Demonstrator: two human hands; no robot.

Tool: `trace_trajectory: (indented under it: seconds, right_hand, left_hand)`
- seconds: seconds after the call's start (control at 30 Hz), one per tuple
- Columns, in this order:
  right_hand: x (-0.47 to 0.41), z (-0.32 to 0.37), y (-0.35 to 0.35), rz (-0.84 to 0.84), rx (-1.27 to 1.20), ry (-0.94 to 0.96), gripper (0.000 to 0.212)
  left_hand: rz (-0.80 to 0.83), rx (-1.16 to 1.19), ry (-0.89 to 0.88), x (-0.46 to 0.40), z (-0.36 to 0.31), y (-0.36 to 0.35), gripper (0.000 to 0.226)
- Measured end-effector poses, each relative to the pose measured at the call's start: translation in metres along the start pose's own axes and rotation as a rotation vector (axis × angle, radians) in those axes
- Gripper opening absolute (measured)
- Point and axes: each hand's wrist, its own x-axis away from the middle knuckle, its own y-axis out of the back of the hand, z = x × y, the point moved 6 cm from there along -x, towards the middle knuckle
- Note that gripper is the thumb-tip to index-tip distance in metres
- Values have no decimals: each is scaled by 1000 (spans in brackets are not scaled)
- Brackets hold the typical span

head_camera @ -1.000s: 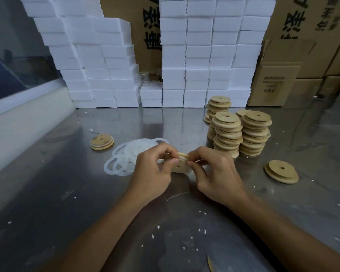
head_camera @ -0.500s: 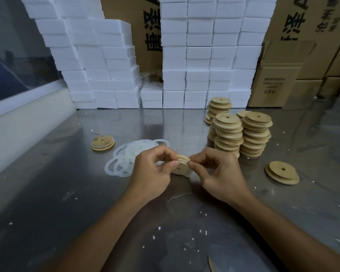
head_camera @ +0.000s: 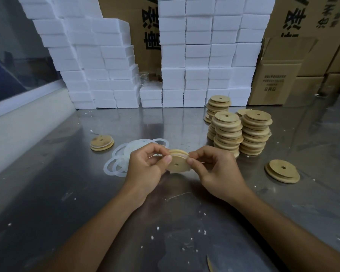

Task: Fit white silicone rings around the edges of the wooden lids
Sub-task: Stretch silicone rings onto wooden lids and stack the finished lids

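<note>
Seen from the head view, left hand [head_camera: 145,167] and right hand [head_camera: 214,169] pinch a lid [head_camera: 178,163] above the near table [head_camera: 47,193], its ring [head_camera: 180,153] partly seated; uneven thumb pressure could roll it off.

Two bare forearms reach in from the lower edge, with no sleeve, watch or band showing anywhere back from the fingers. The left hand [head_camera: 145,169] and right hand [head_camera: 218,171] wear no gloves or rings, and the fingernails [head_camera: 167,159] are short and unpainted.
</note>
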Motion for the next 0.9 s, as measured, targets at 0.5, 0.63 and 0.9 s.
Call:
trace_trajectory:
  seconds: [0.5, 0.63, 0.9]
  right_hand:
    - [3, 3, -2, 3, -7, 18, 4]
    - [5, 15, -3, 28, 112, 175, 5]
    - [6, 13, -12, 116, 379, 171, 6]
  left_hand:
    - [53, 127, 75, 0, 5, -4, 31]
    - [69, -218, -245, 0, -12, -6, 29]
    - [81, -442, -454, 7, -18, -16, 27]
